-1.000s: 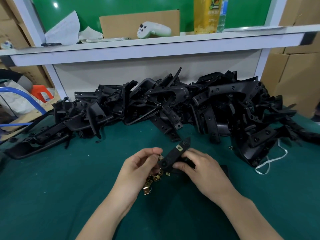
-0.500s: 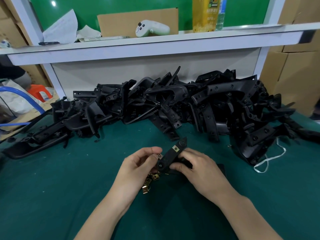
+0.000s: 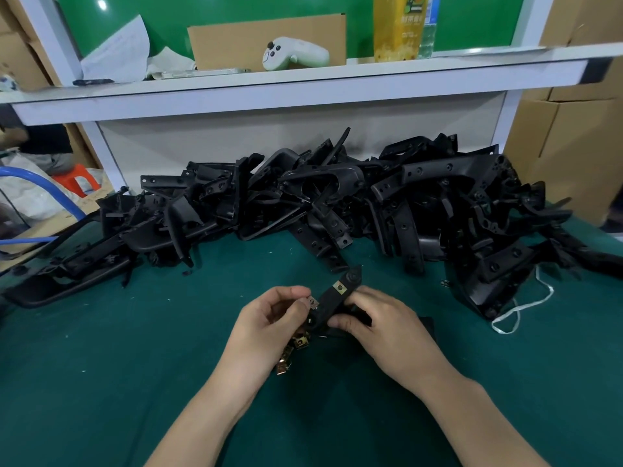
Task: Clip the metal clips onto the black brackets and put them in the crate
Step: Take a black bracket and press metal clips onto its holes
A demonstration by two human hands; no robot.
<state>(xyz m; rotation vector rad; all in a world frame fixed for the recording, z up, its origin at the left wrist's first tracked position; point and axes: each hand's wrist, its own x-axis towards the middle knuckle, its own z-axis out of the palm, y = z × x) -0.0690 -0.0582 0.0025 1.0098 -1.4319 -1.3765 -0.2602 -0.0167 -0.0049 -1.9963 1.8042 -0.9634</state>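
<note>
Table (image 3: 101, 365): dark green felt, matte, flecked with lint.

Left hand (image 3: 269, 325): thumb and forefinger closed in a pinch grip on a small flat clip (image 3: 313, 302), silvery metal with a hole, pressed against the edge of the bracket (image 3: 332, 303). The other fingers are curled under.

Right hand (image 3: 387, 328): fingers curled round the bracket's lower part, thumb along its near edge. Firm grip.

The bracket is a narrow black plastic arm, dull finish, held just above the table between both hands and tilted up to the right. Its far end is rounded with a boss. A fitted clip (image 3: 338, 287), square and brassy, sits near that end.

Loose clips (image 3: 290, 352): a small heap of folded, shiny, gold-toned metal on the felt under the left hand.

Pile (image 3: 337, 203): many black moulded brackets, angular and holed, tangled along the table's back edge. White cord (image 3: 515, 311) beside its right end.

Shelf (image 3: 303, 79) above: white, carrying a pale controller (image 3: 293, 55).
</note>
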